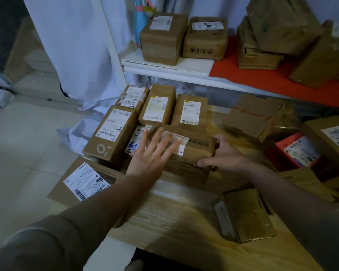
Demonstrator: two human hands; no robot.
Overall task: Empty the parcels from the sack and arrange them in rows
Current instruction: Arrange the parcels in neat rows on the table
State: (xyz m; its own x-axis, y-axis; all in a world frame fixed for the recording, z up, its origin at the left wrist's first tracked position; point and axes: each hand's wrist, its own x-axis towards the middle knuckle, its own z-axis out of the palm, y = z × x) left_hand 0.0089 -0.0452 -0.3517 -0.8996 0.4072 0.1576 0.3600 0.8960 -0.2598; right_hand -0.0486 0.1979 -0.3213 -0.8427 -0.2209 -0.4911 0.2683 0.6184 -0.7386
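While the left hand (151,153) lies flat, fingers spread, the right hand (221,153) grips the parcel (194,147).

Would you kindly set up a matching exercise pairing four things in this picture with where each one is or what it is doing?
Things:
1. left hand
2. right hand
3. red box
4. two upper boxes

Places or states:
A. standing side by side on the white shelf
B. fingers spread flat over the top of the taped parcel
C. gripping that parcel's right end
D. at the right of the wooden table, white label facing up

Pairs: 1-B, 2-C, 3-D, 4-A
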